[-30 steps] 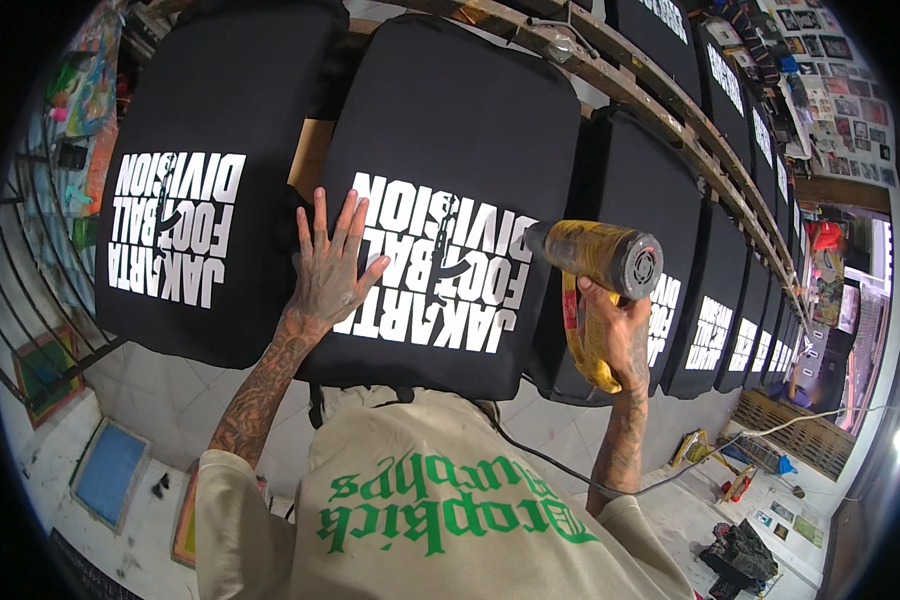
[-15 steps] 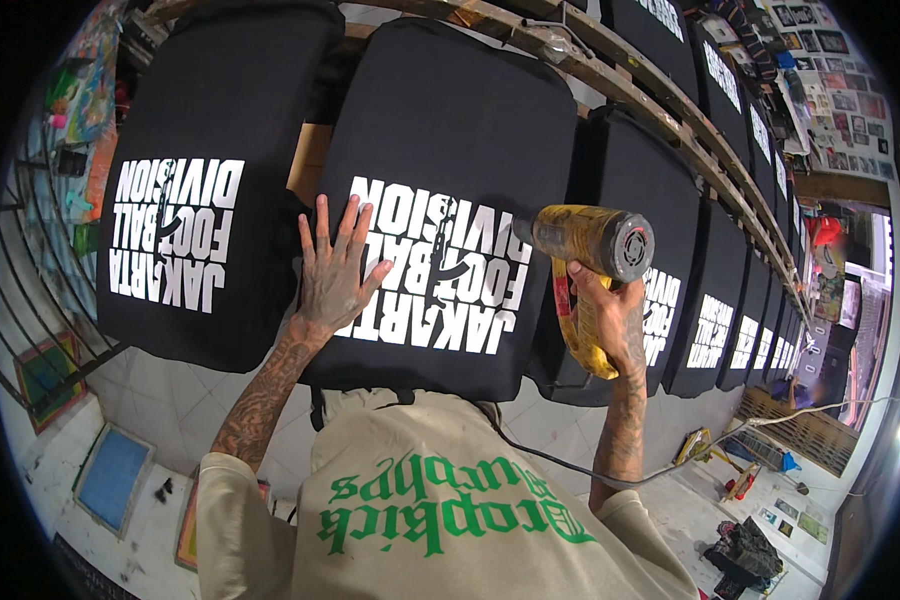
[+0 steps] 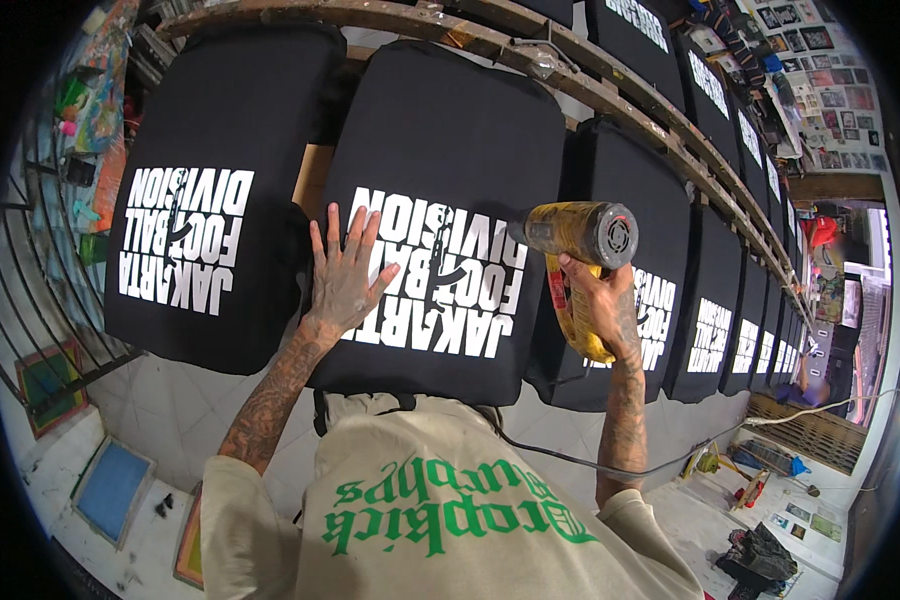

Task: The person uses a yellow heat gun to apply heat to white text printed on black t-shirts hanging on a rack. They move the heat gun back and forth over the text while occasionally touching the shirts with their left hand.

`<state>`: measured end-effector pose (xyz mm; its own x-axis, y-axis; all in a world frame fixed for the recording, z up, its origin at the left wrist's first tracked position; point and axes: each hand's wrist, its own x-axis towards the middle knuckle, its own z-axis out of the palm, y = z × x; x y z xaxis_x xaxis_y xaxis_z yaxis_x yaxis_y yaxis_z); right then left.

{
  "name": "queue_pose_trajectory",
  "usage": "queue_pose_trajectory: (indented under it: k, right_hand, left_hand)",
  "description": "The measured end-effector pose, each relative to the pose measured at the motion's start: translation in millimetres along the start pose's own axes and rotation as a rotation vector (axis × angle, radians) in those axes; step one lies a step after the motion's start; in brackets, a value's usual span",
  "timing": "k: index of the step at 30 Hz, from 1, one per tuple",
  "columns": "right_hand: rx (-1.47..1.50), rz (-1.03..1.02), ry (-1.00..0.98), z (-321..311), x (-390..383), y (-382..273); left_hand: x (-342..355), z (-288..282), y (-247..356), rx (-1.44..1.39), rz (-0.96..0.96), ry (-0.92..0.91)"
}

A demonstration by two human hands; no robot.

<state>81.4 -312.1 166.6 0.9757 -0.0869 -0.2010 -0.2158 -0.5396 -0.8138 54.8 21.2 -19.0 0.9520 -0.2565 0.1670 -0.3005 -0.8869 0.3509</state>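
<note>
My left hand [image 3: 348,282] lies spread over the left part of the white printed lettering on a black shirt [image 3: 440,130] stretched over a platen in front of me. My right hand [image 3: 600,300] grips the yellow handle of a worn yellow and dark-grey heat gun [image 3: 580,232], whose nozzle points leftward over the right side of that print. A dark cord [image 3: 530,449] runs below the gun across to the right. Another black shirt [image 3: 210,110] with the same white print lies to the left, and another [image 3: 630,170] sits behind the gun.
A long wooden rail [image 3: 620,95] runs behind the row of printed shirts, with a second row beyond. A metal grille [image 3: 40,250] and framed screens [image 3: 110,480] stand left and lower left. A tiled floor [image 3: 170,410] shows below. A blurred person [image 3: 808,380] is at the far right.
My view has shifted slightly, so the shirts sit a little lower. My left hand stays spread on the print, and the heat gun has moved slightly left in the picture.
</note>
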Motion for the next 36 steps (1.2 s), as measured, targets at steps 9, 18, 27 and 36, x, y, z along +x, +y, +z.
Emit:
queue_pose_trajectory:
  k: [9,18,27,36]
  right_hand:
    - [-0.027,-0.016,0.034,-18,-35,15]
    - [0.49,-0.102,-0.227,-15,-53,0]
    - [0.768,0.001,-0.438,7,-90,7]
    - [0.791,0.029,-0.726,-42,-116,73]
  left_hand:
    - [-6,-37,48,-0.106,-0.062,0.025]
    - [25,-120,332,-0.671,0.582,0.452]
    - [-40,79,502,-0.87,0.628,-0.521]
    - [-76,-70,479,-1.014,0.403,-0.317]
